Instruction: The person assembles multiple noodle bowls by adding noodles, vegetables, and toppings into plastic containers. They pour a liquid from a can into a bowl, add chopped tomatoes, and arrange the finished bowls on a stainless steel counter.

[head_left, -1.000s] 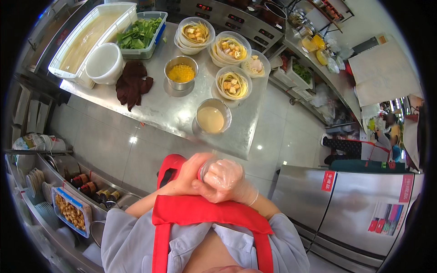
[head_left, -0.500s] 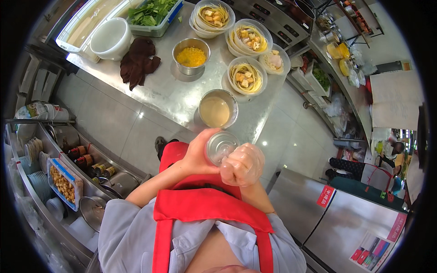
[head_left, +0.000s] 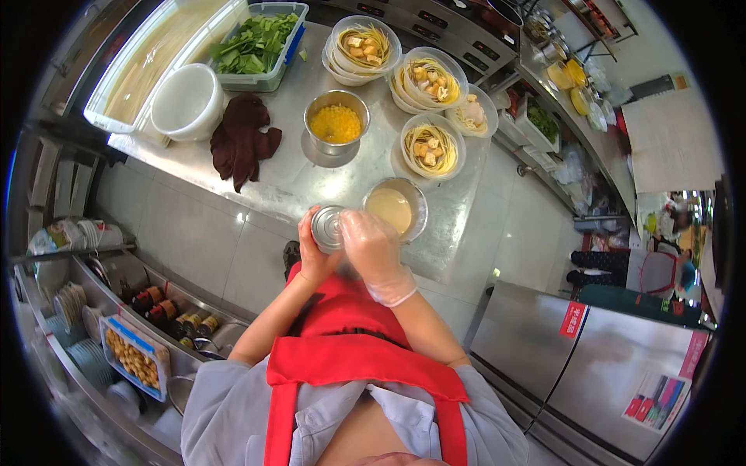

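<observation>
My bare left hand (head_left: pixel 312 252) is wrapped around a silvery can (head_left: pixel 327 227) with a ringed round top, held just off the table's near edge. A thin clear plastic glove covers my right hand (head_left: pixel 376 247). Its fingers are curled against the can's top on the right side; the fingertips are partly hidden. Close beyond my right hand, a steel pot (head_left: pixel 420 210) of pale beige liquid stands on the table. Farther back sits a steel bowl (head_left: pixel 336 123) with yellow corn-like kernels.
On the steel table (head_left: pixel 287 186) are several clear bowls of noodles with tofu-like cubes (head_left: pixel 433 147), a dark brown cloth (head_left: pixel 241 140), a white tub (head_left: pixel 186 101) and a box of chopped greens (head_left: pixel 260 43). Shelves (head_left: pixel 116 326) stand left, a steel cabinet (head_left: pixel 528 334) right.
Both hands have moved left and slightly forward with the can. My right hand has turned from a fist beside the can to fingers reaching over its top. The view has shifted slightly.
</observation>
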`<state>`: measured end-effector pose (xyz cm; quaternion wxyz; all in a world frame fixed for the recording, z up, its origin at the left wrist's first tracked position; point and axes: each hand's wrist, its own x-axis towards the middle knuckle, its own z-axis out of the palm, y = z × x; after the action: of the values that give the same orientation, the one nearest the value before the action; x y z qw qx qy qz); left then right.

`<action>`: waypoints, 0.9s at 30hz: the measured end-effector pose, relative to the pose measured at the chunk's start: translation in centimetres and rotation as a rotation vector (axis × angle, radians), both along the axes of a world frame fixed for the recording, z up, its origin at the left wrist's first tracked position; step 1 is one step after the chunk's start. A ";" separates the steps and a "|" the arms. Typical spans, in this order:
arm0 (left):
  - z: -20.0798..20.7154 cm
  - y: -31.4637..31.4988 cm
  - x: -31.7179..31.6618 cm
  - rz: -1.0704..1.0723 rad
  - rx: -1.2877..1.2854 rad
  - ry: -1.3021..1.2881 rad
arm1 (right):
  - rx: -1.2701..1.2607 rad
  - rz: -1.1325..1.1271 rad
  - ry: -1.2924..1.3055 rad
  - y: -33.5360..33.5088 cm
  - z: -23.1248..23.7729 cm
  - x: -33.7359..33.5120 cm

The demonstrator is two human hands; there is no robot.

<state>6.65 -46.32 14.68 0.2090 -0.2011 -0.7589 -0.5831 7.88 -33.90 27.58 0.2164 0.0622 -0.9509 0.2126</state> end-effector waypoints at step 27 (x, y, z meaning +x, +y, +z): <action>-2.4 -3.2 -11.6 -0.912 -0.191 -0.527 | -0.734 -0.801 -0.051 -6.3 -6.8 -7.3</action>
<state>-5.00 -49.51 12.30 -0.2825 -0.3756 -0.6709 -0.5736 0.54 -40.21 20.79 0.2646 -0.3900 -0.7683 0.4331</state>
